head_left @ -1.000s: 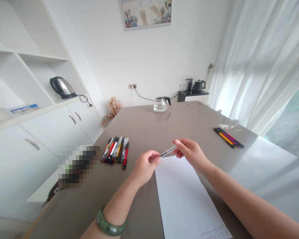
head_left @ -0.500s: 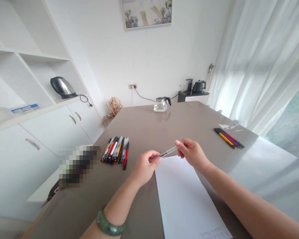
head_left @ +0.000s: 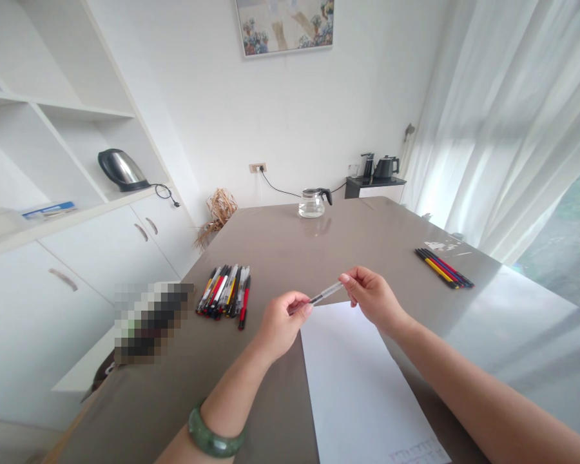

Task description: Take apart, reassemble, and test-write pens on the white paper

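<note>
Just beyond the far edge of the paper [head_left: 362,380]: a clear pen [head_left: 327,293] with a dark section hung slantwise between two hands, its right end higher in view.
Left hand [head_left: 283,325]: thumb and fingers pinched the pen's lower end; a green bangle [head_left: 215,437] circled that arm.
Right hand [head_left: 371,298]: thumb and fingertips gripped the pen's upper end.
Paper: it lay on the brown table [head_left: 270,238], with faint marks at its near right corner.
Pen pile [head_left: 221,290]: clear, white, black, yellow and red pens lay bunched left of the left hand, apart from it.
Pen row [head_left: 439,271]: dark, yellow, red and blue pens lay side by side, well apart from the right hand, on its right.
Glass pot [head_left: 311,205]: it stood near the table's far edge with clear liquid inside, its black handle to the right.
Steel kettle [head_left: 124,171]: it rested on a white shelf at left.
</note>
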Motion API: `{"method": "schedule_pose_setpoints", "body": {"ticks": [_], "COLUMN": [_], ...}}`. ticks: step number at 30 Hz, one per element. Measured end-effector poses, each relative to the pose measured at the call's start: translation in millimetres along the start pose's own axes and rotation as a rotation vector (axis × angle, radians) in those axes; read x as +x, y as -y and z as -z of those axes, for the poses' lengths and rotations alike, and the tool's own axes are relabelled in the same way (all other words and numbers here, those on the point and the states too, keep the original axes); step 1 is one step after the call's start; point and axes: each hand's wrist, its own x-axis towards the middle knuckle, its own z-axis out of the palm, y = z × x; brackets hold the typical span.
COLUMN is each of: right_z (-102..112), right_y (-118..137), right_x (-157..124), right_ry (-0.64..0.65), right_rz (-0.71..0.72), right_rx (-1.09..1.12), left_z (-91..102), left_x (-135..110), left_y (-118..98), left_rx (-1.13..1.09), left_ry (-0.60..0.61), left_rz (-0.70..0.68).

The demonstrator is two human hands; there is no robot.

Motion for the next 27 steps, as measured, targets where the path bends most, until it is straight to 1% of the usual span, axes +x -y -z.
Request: {"method": "schedule_pose_setpoints", "body": {"ticks": [5,8,11,14,16,19,23,27], "right_z": [1,1,2,1,0,0,0,2], "right_y": [-6,-6,-1,4,6,4,-2,-2], "right_x": [1,1,-1,-2,-3,-2,-1,-2], "right_ry": [-0.049,-0.053,-0.007,0.053,0.064,0.029,-0.015,-0.014], "right_rz": [-0.003,0.003,0.010,0.009,0.003,-0.001,-0.005,-0.009], "right_rx": [-0.119,-0.148,-0.111,-0.022,0.015,-0.008,-0.111,-0.140], "left_z": [-0.9,-1.1,-0.8,-0.1,0.2,0.2,-0.8,-1.3], "left_x": [0,0,0,0,1,0,0,-1], "left_y": [0,-1,-1,-1,0,0,-1,0], "left_rx": [0.003,-0.001,-0.004,0.003,0.010,0.013,0.010,0.008], "left_ry": [0.013,0.008,-0.005,-0.015,-0.018,-0.009,-0.010,-0.014], "left_rz": [-0.012,0.002,0.015,0.010,0.006,0.006,-0.003,-0.007]}}
